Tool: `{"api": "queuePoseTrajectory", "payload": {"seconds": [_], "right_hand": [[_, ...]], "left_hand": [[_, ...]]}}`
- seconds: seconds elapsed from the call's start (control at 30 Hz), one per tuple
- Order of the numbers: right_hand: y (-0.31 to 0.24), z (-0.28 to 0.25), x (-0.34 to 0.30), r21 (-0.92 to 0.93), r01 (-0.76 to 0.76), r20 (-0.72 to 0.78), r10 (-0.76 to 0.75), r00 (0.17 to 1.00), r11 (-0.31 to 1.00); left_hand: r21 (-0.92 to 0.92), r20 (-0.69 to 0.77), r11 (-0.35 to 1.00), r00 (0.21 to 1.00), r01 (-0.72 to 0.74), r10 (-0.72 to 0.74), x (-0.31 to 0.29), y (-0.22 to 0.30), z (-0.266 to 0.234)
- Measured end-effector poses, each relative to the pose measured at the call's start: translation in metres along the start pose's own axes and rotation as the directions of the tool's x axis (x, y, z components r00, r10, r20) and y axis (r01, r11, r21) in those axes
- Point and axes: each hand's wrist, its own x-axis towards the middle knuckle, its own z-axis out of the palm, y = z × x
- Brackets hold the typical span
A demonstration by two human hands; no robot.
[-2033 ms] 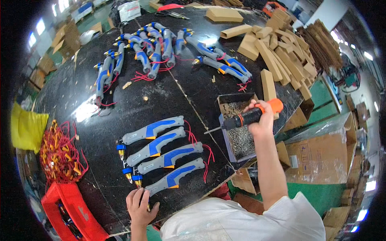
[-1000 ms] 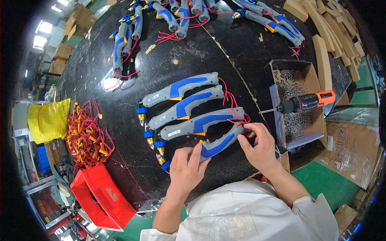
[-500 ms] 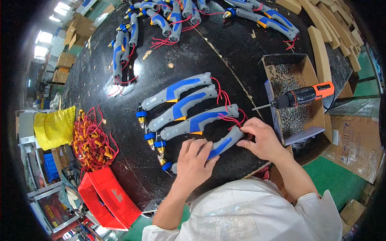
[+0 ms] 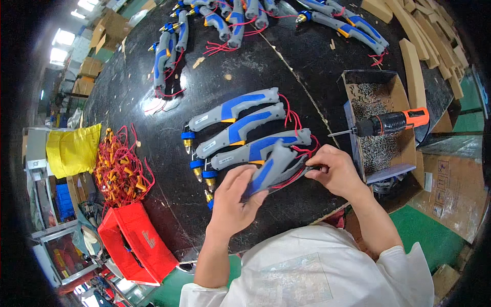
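Observation:
My left hand (image 4: 235, 202) is closed around a grey and blue torch handle shell (image 4: 268, 169), tilted up off the black table. Beneath it shows a second grey shell half (image 4: 292, 173), with red wires running along it. The fingers of my right hand (image 4: 332, 171) pinch the end of that lower half, beside the wires. Just beyond lie three more torch handles, the nearest (image 4: 263, 147) almost touching my hands. Each has an orange trigger, red wires at one end and a blue-collared brass tip (image 4: 188, 139) at the other.
To the right, an electric screwdriver (image 4: 391, 123) rests across a cardboard box (image 4: 404, 148) of screws. Red wires with orange triggers (image 4: 120, 169) are heaped at left, near a yellow bag (image 4: 74, 151) and a red bin (image 4: 148, 243). More torch handles (image 4: 238, 28) lie at the far side.
The handle was lying whole on the table under both hands. Now my left hand has raised and tilted its upper shell away from the lower half, while my right hand stays at the wire end.

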Motion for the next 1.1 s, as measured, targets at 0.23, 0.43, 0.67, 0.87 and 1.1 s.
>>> {"api": "queuePoseTrajectory", "payload": {"seconds": [0.23, 0.43, 0.67, 0.87, 1.1], "right_hand": [[-0.044, 0.005, -0.014, -0.316, 0.099, -0.128, -0.146, 0.981, 0.943], [-0.104, 0.045, 0.015, -0.209, 0.528, 0.168, -0.502, 0.849, 0.823], [-0.145, 0.132, 0.032, -0.050, 0.601, 0.493, -0.504, 0.709, 0.798], [-0.154, 0.124, 0.023, 0.060, 0.185, 0.792, -0.159, 0.590, 0.981], [-0.094, 0.068, -0.035, 0.477, -0.160, 0.240, 0.048, 0.970, 0.864]], "left_hand": [[0.059, -0.217, 0.995, 0.972, -0.084, 0.095, -0.031, -0.008, -0.037], [-0.582, -0.660, 0.788, 0.683, -0.202, -0.312, -0.059, -0.030, -0.045], [-0.822, -0.519, 0.187, 0.573, -0.537, -0.635, -0.069, -0.032, -0.053], [-0.907, -0.366, 0.124, 0.607, -0.402, -0.705, -0.080, -0.061, -0.049], [0.098, -0.409, 0.971, 0.899, 0.216, -0.159, -0.059, -0.044, -0.037]]}}
